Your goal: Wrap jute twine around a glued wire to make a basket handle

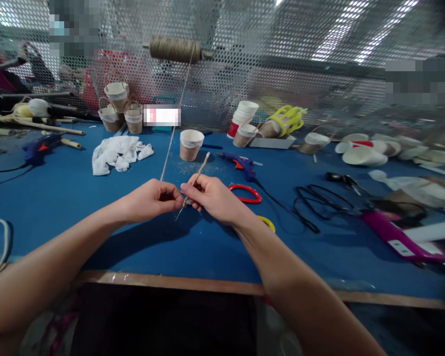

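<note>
My right hand [213, 198] is closed on a thin stick [201, 167] with a pale tip; it slants up and away, and twine seems wound round its lower part. Close beside it, my left hand [152, 201] pinches the twine [174, 126] near the stick's lower end. That twine runs taut from a spool [175, 49] mounted on the mesh. Just beyond my hands stands a twine-covered paper cup [191, 145] with a white rim. Red-handled scissors [247, 194] lie to the right, partly hidden by my right hand.
A blue glue gun [241, 164] with a trailing cord lies right of the cup. White crumpled fabric [118, 153] is at left, with several finished cups [116, 96] stacked behind. A second glue gun [40, 147] lies far left. A purple tool [404, 237] rests at right.
</note>
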